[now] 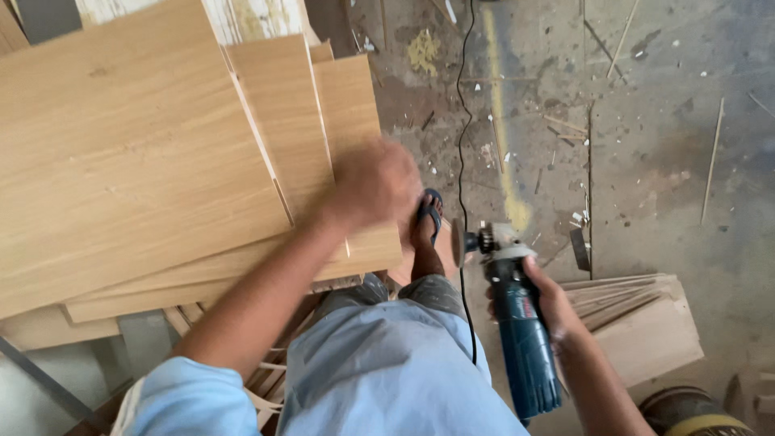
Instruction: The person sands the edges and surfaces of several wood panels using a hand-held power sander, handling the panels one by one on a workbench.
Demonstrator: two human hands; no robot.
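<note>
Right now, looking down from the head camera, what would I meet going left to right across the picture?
Stacked wooden boards → left hand resting on them → sandalled foot → blue angle grinder in the right hand → wood offcuts.

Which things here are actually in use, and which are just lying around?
In use:
left hand, pressing on the stacked wood panels
right hand, gripping the blue angle grinder
grinder's black cord

Lying about:
wood strips on the floor
thin sticks and scraps
dusty concrete floor

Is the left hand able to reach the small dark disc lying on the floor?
Probably not without moving: the left hand rests on the light wooden boards, and the small dark disc lies beyond the blue angle grinder.
</note>
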